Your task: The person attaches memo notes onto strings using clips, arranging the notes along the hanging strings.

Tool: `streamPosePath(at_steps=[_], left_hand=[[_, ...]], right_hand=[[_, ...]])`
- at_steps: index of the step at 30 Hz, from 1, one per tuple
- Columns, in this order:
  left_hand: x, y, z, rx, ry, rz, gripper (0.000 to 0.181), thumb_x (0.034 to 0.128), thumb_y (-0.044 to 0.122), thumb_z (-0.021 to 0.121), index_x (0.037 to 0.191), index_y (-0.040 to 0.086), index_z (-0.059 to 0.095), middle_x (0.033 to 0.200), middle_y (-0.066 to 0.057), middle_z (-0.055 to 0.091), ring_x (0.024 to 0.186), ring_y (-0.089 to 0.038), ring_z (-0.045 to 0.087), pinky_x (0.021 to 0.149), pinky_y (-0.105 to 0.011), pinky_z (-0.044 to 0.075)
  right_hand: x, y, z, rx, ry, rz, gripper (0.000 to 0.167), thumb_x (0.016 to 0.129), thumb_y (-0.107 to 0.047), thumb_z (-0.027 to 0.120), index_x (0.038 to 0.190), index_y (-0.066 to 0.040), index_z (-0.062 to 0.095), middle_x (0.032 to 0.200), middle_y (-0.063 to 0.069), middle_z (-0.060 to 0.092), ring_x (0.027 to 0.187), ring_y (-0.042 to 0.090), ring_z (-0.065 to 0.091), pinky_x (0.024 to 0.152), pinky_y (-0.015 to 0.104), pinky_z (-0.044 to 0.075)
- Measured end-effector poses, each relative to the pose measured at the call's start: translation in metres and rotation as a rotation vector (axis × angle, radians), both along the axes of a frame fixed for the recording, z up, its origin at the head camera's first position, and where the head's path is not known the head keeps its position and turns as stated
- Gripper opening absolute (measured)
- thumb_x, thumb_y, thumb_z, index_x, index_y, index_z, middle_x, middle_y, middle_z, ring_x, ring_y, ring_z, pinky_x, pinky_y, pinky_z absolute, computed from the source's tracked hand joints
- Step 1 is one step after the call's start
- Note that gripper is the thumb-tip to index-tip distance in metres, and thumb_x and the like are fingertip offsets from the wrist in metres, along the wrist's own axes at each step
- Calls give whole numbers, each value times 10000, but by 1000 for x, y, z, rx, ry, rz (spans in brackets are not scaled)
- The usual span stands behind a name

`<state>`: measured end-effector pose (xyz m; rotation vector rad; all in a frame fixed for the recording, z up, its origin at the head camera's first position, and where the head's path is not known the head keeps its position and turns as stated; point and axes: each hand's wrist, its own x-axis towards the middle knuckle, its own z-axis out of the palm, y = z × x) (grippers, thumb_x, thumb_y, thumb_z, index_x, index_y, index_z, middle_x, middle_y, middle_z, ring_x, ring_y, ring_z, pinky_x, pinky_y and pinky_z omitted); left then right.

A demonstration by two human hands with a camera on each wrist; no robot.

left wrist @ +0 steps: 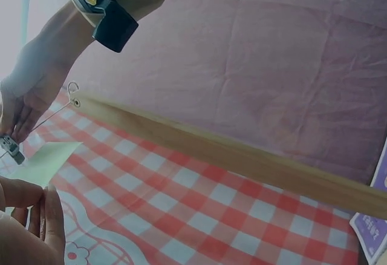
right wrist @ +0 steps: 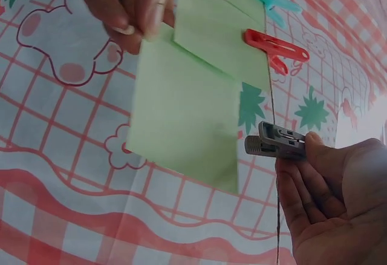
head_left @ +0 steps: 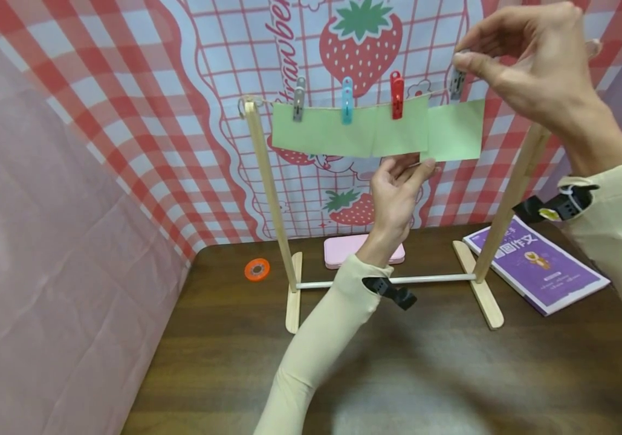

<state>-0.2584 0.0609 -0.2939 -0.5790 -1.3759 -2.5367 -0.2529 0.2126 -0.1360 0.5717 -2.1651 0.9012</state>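
My left hand (head_left: 396, 196) pinches a pale green paper (head_left: 456, 132) by its lower left corner, holding it up beside other green papers (head_left: 324, 128) on a string. Between thumb and fingers of my right hand (head_left: 547, 72) is a grey clothespin (head_left: 456, 83). In the right wrist view, its tip stands at the string (right wrist: 272, 101), a little apart from the held paper's top edge. A grey clothespin (head_left: 298, 99), a blue clothespin (head_left: 347, 101) and a red clothespin (head_left: 396, 95) clip the other papers to the string.
The string hangs between wooden posts (head_left: 269, 193), joined low down by a white rod (head_left: 430, 279). On the table (head_left: 223, 362) lie an orange disc (head_left: 257, 269), a pink case (head_left: 338, 251) and a purple book (head_left: 547, 266). A strawberry-print cloth (head_left: 147, 109) hangs behind.
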Motion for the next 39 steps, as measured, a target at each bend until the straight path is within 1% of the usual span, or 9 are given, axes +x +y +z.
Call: streamPosePath(at_steps=[6,8,12,14,20,26,29,34,39], left_hand=[[1,3,2,16,2,8,341,938,-109,674,1258,-168,571,1051,-52,692,893,-54,697,860,-229,622],[2,4,3,20,4,8,332,946,-97,674,1257,-158,577,1039,-25,687,885,-57,701,871,-242,627],[2,4,4,41,10,-5,311,956,-87,667,1253,-139,590,1032,-31,690,852,-65,708,909,-296,640],[2,4,6,50,11,-12,306,957,-88,665,1250,-142,591,1019,-17,690,842,-69,709,907,-298,641],[2,4,8,64,39,-30,323,959,-101,650,1266,-163,570,990,52,661,896,-77,695,887,-255,632],[4,5,10,65,55,-31,335,961,-99,646,1276,-168,555,986,59,651,904,-42,685,876,-203,608],[5,5,11,70,60,-28,338,960,-101,645,1280,-161,556,998,47,657,907,-37,688,891,-212,609],[5,6,11,82,68,-27,313,957,-103,648,1256,-155,573,996,26,676,892,-49,702,936,-268,622],[5,4,11,71,68,-17,327,960,-96,648,1269,-162,564,1011,34,668,915,-40,696,942,-233,607]], right_hand=[[1,-2,-1,10,-30,1,232,974,-192,738,1123,-16,769,882,-352,610,821,-127,604,799,79,441],[2,-2,-2,23,-35,1,242,978,-194,734,1134,-12,764,892,-355,607,828,-130,603,799,76,439],[2,-1,-3,43,-44,3,243,987,-202,724,1142,-19,761,901,-355,605,826,-130,600,784,83,430],[2,-1,-4,49,-42,6,246,988,-205,722,1141,-16,759,902,-352,605,823,-125,598,780,86,430],[2,-3,-5,71,-37,0,283,996,-218,711,1158,11,746,891,-362,583,811,-134,582,771,81,429],[2,-3,-6,60,-51,0,280,988,-211,719,1153,13,746,875,-352,590,802,-122,587,775,71,441],[2,-2,-6,57,-58,2,273,984,-204,723,1153,8,747,872,-346,597,800,-113,592,769,73,443],[3,-2,-6,65,-57,11,277,978,-196,731,1171,2,748,891,-349,600,806,-110,592,767,71,444],[4,-2,-6,65,-76,8,311,962,-216,753,1191,-6,753,892,-363,603,789,-116,595,741,66,443]])
